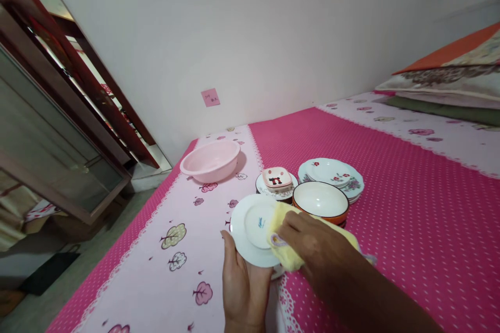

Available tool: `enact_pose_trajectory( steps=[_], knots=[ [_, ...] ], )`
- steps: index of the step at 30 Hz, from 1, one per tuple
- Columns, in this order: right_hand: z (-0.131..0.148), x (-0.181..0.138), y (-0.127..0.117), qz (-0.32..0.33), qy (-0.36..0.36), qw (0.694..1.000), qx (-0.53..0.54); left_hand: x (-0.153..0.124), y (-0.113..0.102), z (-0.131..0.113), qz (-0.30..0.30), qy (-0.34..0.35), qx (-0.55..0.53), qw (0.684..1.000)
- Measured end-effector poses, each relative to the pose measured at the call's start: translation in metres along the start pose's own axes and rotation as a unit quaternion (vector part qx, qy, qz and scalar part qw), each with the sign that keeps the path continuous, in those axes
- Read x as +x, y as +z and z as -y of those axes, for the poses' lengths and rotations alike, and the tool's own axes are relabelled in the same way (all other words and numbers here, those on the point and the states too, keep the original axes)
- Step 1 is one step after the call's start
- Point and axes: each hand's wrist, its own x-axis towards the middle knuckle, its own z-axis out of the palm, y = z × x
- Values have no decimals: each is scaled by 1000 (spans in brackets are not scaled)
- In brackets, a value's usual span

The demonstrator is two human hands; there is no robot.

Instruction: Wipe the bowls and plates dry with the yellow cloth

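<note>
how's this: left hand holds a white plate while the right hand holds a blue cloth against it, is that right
Not quite: the cloth is yellow, not blue, as the head view shows. The left hand does hold a white plate, and the right hand holds the cloth against it.

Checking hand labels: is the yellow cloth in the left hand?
No, the right hand holds the yellow cloth against the white plate, which the left hand holds.

A round, glossy white plate (253,234) is held up at a tilt, its underside showing a foot ring and a small blue mark. A pale yellow cloth (288,254), bunched and folded, covers part of its right edge.
</note>
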Motion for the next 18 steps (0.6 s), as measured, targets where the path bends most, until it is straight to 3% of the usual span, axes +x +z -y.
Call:
enact_pose_trajectory(
  steps=[4,8,10,15,18],
  knots=[
    [25,1,7,-22,-45,998,35,-5,7,-1,-9,-5,-15,1000],
    [45,19,8,37,-48,997,51,-15,20,2,-28,-92,-11,995],
    [48,25,6,42,-29,997,53,-18,24,5,-30,-94,-10,995],
    [41,28,-1,-51,25,996,65,-18,28,17,-32,-30,-15,999],
    [34,30,-10,-93,59,992,63,-16,26,22,3,-48,8,999]
  ],
)
